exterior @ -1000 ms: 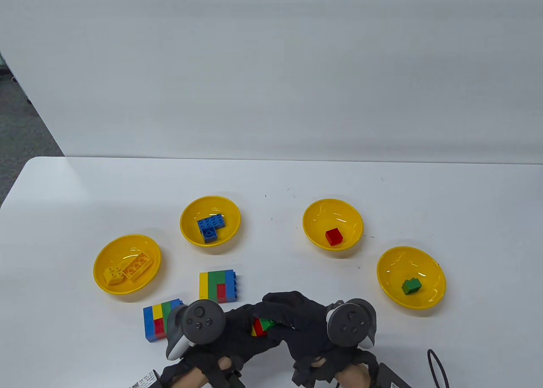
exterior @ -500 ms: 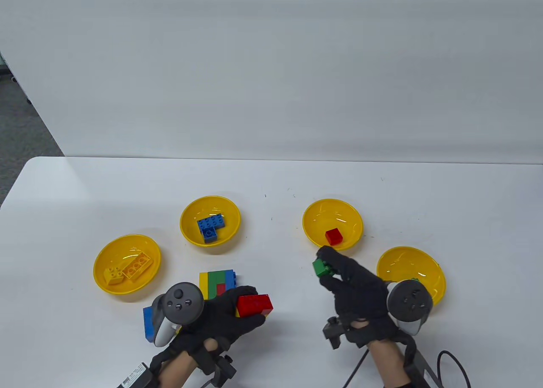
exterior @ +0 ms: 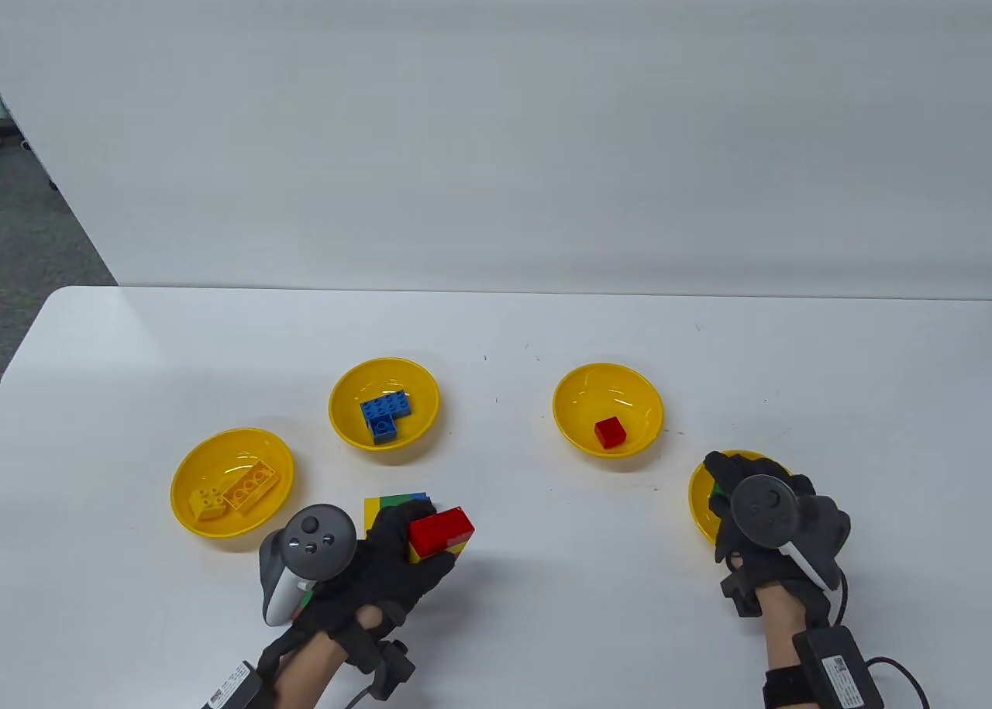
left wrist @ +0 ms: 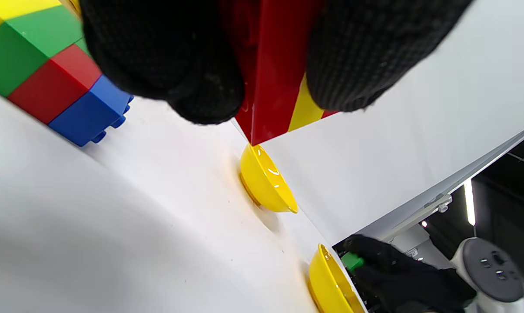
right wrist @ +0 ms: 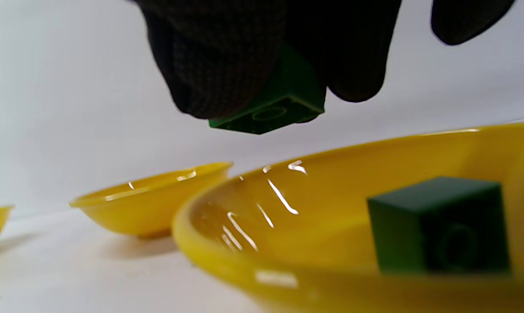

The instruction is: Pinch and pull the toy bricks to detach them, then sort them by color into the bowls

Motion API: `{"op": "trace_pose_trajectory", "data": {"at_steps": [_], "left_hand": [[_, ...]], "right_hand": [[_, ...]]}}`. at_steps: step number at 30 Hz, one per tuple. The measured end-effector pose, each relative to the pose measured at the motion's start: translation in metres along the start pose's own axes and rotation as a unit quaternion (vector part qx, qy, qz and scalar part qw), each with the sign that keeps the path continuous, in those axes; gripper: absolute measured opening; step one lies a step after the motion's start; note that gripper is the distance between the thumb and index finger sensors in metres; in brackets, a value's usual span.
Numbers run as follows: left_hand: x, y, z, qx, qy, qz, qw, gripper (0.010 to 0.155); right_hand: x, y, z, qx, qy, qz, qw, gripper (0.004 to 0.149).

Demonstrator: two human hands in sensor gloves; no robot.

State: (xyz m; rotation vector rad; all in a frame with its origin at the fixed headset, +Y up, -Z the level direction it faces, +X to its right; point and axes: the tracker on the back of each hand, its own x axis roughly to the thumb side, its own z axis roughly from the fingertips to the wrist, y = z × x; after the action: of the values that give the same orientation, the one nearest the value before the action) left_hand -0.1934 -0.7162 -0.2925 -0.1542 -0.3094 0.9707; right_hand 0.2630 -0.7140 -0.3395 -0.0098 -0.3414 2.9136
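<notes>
- While the right hand (exterior: 775,527) hangs over the rightmost bowl (right wrist: 331,261), its fingers (right wrist: 218,65) pinch a small green brick (right wrist: 279,102) above the hollow; a second green brick (right wrist: 440,224) already lies inside that bowl.
- Taking the bowl with the red cube (exterior: 608,409) as landmark: it holds one red cube (exterior: 610,433), and the bowl under the right hand sits to its right and nearer the person.
- Left of that landmark stands the blue-brick bowl (exterior: 384,403), with blue bricks (exterior: 384,413) joined in an L shape.
- Farther left of it, and nearer the person, the leftmost bowl (exterior: 232,482) carries two yellow-orange bricks (exterior: 232,493).
- Left hand (exterior: 387,569), below and left of the landmark bowl: its fingers (left wrist: 166,56) curl round a red-and-yellow brick piece (exterior: 440,533), lifted off the desk (exterior: 542,600).
- Just behind that hand a multicoloured brick block (left wrist: 40,69) lies on the desk, partly hidden in the table view.
- Between the landmark bowl and the desk's far edge the white surface is bare; the stretch between the two hands is open too.
- Beside the right wrist a black cable (exterior: 899,674) lies near the desk's front edge.
</notes>
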Motion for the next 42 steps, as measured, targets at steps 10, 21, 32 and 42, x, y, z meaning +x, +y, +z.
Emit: {"op": "trace_pose_trajectory", "data": {"at_steps": [10, 21, 32, 42], "left_hand": [[-0.002, 0.002, 0.002, 0.022, -0.003, -0.005, 1.0, 0.07], [0.006, -0.005, 0.002, 0.016, -0.03, -0.004, 0.999, 0.069], [0.016, -0.019, 0.004, -0.024, -0.058, 0.034, 0.997, 0.069], [0.023, -0.032, 0.004, -0.065, -0.082, 0.061, 0.993, 0.07]], "right_hand": [[0.003, 0.004, -0.001, 0.008, -0.002, 0.027, 1.0, 0.057], [0.091, -0.049, 0.025, -0.102, -0.184, -0.205, 0.956, 0.06], [0.186, -0.02, 0.068, 0.106, -0.353, -0.228, 0.901, 0.075], [0.191, -0.006, 0.069, 0.118, -0.354, -0.285, 0.883, 0.068]]}}
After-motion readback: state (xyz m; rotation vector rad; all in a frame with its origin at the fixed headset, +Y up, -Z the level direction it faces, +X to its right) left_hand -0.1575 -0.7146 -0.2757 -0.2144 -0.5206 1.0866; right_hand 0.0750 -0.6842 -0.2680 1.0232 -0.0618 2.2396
